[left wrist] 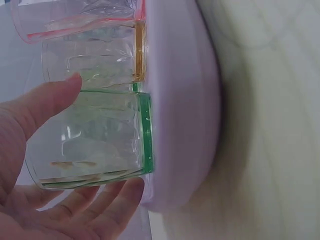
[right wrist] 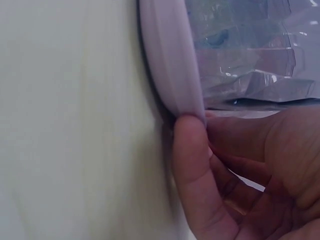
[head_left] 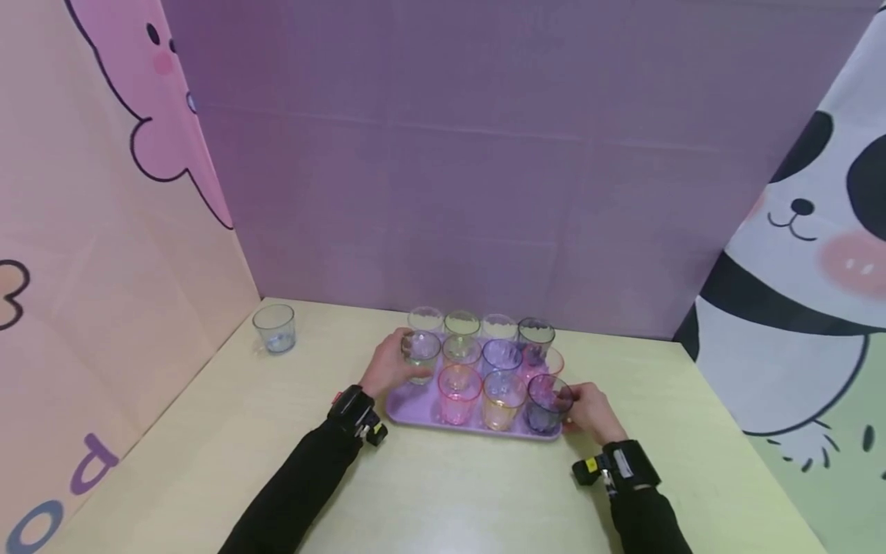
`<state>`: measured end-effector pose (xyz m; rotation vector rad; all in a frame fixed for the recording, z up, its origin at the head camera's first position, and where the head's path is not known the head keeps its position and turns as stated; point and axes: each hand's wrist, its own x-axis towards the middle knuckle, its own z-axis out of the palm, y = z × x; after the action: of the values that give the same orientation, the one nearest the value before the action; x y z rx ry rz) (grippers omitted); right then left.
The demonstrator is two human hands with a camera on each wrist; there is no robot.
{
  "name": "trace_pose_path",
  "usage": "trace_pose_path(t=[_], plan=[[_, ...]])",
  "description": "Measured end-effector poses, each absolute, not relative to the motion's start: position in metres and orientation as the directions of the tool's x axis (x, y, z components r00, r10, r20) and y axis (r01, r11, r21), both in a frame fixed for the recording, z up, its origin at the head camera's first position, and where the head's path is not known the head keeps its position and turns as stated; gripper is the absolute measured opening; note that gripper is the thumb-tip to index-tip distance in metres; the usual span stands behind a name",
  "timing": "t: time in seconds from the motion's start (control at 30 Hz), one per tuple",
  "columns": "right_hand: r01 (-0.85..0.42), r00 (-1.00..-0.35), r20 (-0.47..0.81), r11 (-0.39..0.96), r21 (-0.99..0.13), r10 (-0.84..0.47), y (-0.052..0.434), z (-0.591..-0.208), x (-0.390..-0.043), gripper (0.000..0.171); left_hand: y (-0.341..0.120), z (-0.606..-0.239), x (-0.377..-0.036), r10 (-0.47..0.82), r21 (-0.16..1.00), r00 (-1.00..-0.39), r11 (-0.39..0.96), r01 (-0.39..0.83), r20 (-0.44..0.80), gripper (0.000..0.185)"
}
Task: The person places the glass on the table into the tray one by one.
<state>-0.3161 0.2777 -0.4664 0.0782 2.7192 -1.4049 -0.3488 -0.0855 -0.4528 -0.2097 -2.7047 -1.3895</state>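
Note:
In the head view a lilac tray (head_left: 411,406) bears rows of clear tumblers with tinted rims. My left hand (head_left: 388,368) holds a green-tinted tumbler (head_left: 421,358) over the tray's left side. The left wrist view shows thumb and fingers around that green-based tumbler (left wrist: 95,135), close against the tray (left wrist: 182,110). At the front right corner my right hand (head_left: 591,412) pinches the tray's rim (right wrist: 172,55), beside a dark grey tumbler (head_left: 547,408). Pink (head_left: 458,400) and amber (head_left: 502,404) tumblers stand along the front row.
A lone clear bluish tumbler (head_left: 274,331) stands at the table's far left corner. Behind the tray rises a purple cloth wall (head_left: 415,192), with printed panels at either side. Pale tabletop (head_left: 429,492) extends in front of the tray.

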Motion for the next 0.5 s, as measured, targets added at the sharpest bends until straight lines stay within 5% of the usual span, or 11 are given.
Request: trace_pose_path(t=[0.5], plan=[[0.101, -0.994, -0.110, 0.589, -0.802, 0.021, 0.2793, -0.4656, -0.3174, 0.023, -0.0881, -0.4529, -0.3495, 0.105, 0.798, -0.984, 0.575, 0.179, 0.145, 0.108]])
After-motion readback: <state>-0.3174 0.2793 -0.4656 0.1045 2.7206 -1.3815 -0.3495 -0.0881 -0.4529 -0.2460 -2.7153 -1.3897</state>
